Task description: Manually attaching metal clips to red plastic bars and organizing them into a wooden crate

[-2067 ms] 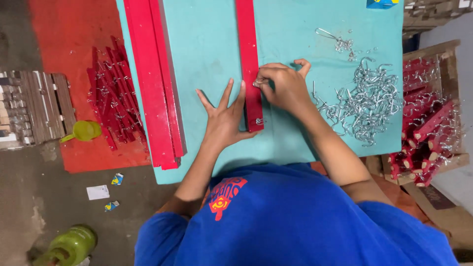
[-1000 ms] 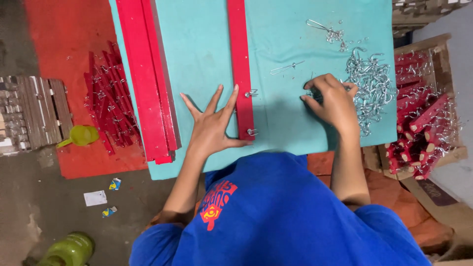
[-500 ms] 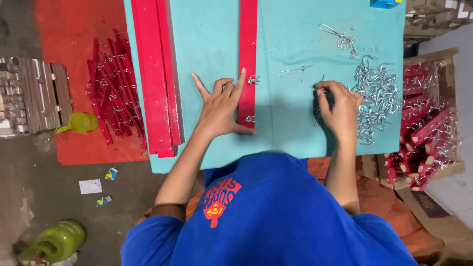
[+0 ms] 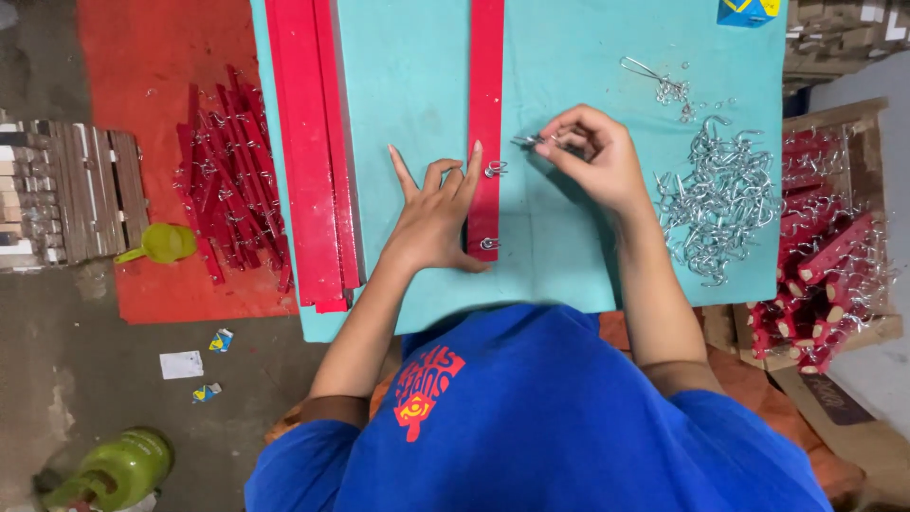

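Two hands: both working on the teal table (image 4: 408, 95), seen from straight overhead, person in a blue shirt (image 4: 540, 427).
Left hand (image 4: 434, 213): flat and open, fingers spread, palm down on the table, with the index fingertip and thumb side touching the red strip (image 4: 486, 114). Not gripping anything, just pressing it in place.
Right hand (image 4: 592, 152): fingers curled and pinched shut on a small metal hook (image 4: 528, 140), held just right of the strip, a bit above the table as far as I can tell.
Strip: one narrow red bar lying lengthwise down the middle of the table, near end stopping beside the left wrist. It already has two hooks on it, one (image 4: 494, 170) by the left fingertip and one (image 4: 488, 244) close to the near end.
Hook pile (image 4: 720, 199): big tangle of silver hooks on the right side of the table, near the right forearm. A smaller scatter (image 4: 664, 87) sits further up.
Red stack (image 4: 308, 142): several more red strips lying side by side along the table's left edge, well apart from the hands.
Floor left: red mat with a heap of finished strips (image 4: 232, 180), a yellow-green cup (image 4: 163, 244), a green gas cylinder (image 4: 118, 469).
Floor right: a box (image 4: 829, 275) full of red strips with hooks.
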